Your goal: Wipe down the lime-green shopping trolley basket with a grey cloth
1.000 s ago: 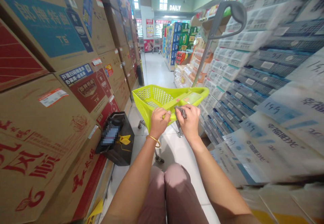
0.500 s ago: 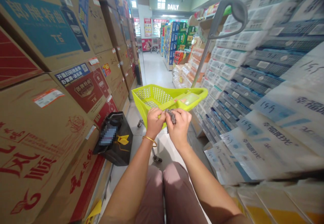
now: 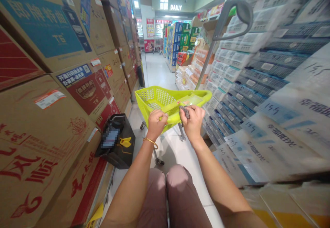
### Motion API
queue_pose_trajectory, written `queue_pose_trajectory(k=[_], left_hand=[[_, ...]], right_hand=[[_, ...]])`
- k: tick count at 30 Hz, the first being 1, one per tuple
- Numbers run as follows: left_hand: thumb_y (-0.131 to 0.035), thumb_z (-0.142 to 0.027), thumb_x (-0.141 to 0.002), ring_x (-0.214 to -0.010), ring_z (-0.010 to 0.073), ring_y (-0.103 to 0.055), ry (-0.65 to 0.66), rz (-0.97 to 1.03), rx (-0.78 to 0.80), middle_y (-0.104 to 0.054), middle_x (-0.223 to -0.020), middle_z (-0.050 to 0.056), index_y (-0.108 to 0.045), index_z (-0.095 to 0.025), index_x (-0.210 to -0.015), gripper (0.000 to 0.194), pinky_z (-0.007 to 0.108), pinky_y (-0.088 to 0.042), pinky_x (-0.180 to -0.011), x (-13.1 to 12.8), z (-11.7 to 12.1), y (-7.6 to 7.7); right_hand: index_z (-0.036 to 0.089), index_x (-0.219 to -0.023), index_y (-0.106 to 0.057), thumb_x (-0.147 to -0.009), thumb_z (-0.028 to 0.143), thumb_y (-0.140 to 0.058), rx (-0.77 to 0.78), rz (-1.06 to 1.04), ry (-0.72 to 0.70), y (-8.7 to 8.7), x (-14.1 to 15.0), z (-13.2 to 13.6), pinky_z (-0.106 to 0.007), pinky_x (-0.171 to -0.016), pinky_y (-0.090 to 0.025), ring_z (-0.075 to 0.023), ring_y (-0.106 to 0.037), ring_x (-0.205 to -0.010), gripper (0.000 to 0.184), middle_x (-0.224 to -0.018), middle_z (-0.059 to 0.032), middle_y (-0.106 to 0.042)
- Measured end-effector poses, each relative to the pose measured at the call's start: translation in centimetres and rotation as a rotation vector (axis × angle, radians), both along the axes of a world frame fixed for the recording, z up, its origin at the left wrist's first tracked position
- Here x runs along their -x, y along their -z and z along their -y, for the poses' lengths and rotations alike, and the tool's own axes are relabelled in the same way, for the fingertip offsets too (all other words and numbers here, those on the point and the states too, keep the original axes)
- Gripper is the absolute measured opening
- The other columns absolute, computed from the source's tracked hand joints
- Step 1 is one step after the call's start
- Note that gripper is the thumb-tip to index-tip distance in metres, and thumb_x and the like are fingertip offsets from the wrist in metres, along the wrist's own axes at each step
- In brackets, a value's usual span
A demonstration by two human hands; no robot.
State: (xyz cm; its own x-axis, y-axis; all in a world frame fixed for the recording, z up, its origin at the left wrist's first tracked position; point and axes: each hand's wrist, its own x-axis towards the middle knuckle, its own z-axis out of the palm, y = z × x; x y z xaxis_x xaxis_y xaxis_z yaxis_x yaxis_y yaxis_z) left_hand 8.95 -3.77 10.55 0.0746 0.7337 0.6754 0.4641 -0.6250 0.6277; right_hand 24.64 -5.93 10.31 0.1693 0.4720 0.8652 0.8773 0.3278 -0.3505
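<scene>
A yellow-green shopping cart basket [image 3: 174, 118] with perforated sides stands in front of my knees. My left hand [image 3: 156, 122], a gold bangle on its wrist, is closed round the near rim of the cart. My right hand [image 3: 194, 119] is closed on a crumpled grey cloth [image 3: 184, 112], pressed against the near bar of the cart to the right of my left hand. Fingers hide part of the cloth. Set into the cart's top is a clear panel [image 3: 194, 100].
Stacked cartons [image 3: 85, 87] wall in the left side, with a black bag [image 3: 126, 126] on the floor below them. Wrapped paper packs [image 3: 273, 142] are piled on the right. A metal pole with a grey handle [image 3: 219, 35] leans behind the cart. A tiled aisle [image 3: 158, 69] runs ahead.
My right hand has slid to the right along the cart bar with the grey cloth, away from my left hand. The left hand stays on the rim, nearly still.
</scene>
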Motion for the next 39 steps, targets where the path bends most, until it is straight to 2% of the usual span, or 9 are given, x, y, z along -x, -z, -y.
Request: queue_pose_trajectory(k=[4, 11, 14, 18, 26, 30, 35, 39], left_hand=[[-0.048, -0.023, -0.079, -0.058, 0.0141, -0.044, 0.019, 0.009, 0.005, -0.041, -0.051, -0.002, -0.040, -0.020, -0.045, 0.034, 0.029, -0.034, -0.062, 0.1, 0.1, -0.1], [-0.046, -0.025, -0.080, -0.057, 0.0134, -0.042, -0.009, 0.025, -0.012, -0.039, -0.052, -0.003, -0.036, -0.020, -0.048, 0.034, 0.029, -0.035, -0.061, 0.1, 0.1, 0.0], [-0.045, -0.025, -0.080, -0.056, 0.0133, -0.041, -0.007, 0.032, -0.018, -0.037, -0.051, -0.003, -0.034, -0.021, -0.047, 0.036, 0.029, -0.035, -0.060, 0.2, 0.1, 0.0], [-0.047, -0.027, -0.080, -0.057, 0.0134, -0.043, 0.004, 0.016, 0.004, -0.040, -0.051, -0.003, -0.039, -0.020, -0.045, 0.037, 0.029, -0.035, -0.062, 0.4, 0.2, -0.1], [-0.049, -0.026, -0.077, -0.058, 0.0138, -0.045, 0.039, 0.042, 0.046, -0.041, -0.052, -0.002, -0.041, -0.020, -0.044, 0.033, 0.029, -0.037, -0.061, 1.7, 0.4, -0.5], [-0.048, -0.028, -0.077, -0.057, 0.0139, -0.045, 0.080, 0.045, 0.079, -0.041, -0.053, -0.002, -0.040, -0.021, -0.045, 0.033, 0.028, -0.037, -0.057, 3.0, 0.3, -0.6], [-0.045, -0.025, -0.078, -0.058, 0.0145, -0.047, 0.067, -0.131, 0.066, -0.045, -0.054, -0.001, -0.041, -0.021, -0.048, 0.031, 0.028, -0.040, -0.062, 4.7, 0.9, -1.7], [-0.047, -0.020, -0.080, -0.069, 0.0185, -0.051, -0.179, -0.444, -0.094, -0.057, -0.063, 0.003, -0.051, -0.020, -0.056, 0.024, 0.034, -0.040, -0.077, 3.8, 2.8, -3.6]], right_hand=[[0.020, -0.086, -0.063, -0.086, 0.036, -0.055, -0.010, -0.037, 0.021, -0.2, -0.1, -0.1, -0.039, -0.088, -0.036, -0.0203, -0.051, -0.093, 0.018, -0.093, -0.0071, -0.060], [0.021, -0.086, -0.065, -0.086, 0.034, -0.055, 0.083, -0.028, -0.080, -1.2, 4.0, 2.3, -0.039, -0.087, -0.036, -0.0204, -0.050, -0.091, 0.017, -0.092, -0.0066, -0.062], [0.021, -0.087, -0.066, -0.086, 0.035, -0.056, 0.082, 0.017, -0.101, -1.2, 4.6, 2.7, -0.038, -0.087, -0.037, -0.0207, -0.049, -0.092, 0.018, -0.092, -0.0066, -0.062], [0.022, -0.085, -0.066, -0.086, 0.035, -0.056, 0.082, 0.041, -0.109, -1.1, 3.4, 1.9, -0.038, -0.086, -0.038, -0.0203, -0.049, -0.091, 0.017, -0.089, -0.0059, -0.062], [0.019, -0.087, -0.066, -0.086, 0.033, -0.055, 0.139, 0.112, -0.012, -2.3, -1.6, -0.8, -0.039, -0.085, -0.036, -0.0225, -0.048, -0.095, 0.018, -0.096, -0.0083, -0.062], [0.019, -0.081, -0.066, -0.085, 0.036, -0.055, 0.178, 0.110, -0.034, -2.8, -2.0, -0.9, -0.038, -0.083, -0.037, -0.0213, -0.048, -0.089, 0.020, -0.089, -0.0068, -0.061], [0.019, -0.078, -0.064, -0.086, 0.038, -0.054, 0.204, 0.157, -0.057, -3.1, -0.9, 0.0, -0.037, -0.081, -0.037, -0.0210, -0.047, -0.085, 0.023, -0.087, -0.0064, -0.059], [0.019, -0.076, -0.064, -0.086, 0.038, -0.053, 0.194, 0.179, -0.042, -3.4, -0.2, 0.8, -0.037, -0.079, -0.038, -0.0215, -0.046, -0.083, 0.024, -0.086, -0.0067, -0.058]])
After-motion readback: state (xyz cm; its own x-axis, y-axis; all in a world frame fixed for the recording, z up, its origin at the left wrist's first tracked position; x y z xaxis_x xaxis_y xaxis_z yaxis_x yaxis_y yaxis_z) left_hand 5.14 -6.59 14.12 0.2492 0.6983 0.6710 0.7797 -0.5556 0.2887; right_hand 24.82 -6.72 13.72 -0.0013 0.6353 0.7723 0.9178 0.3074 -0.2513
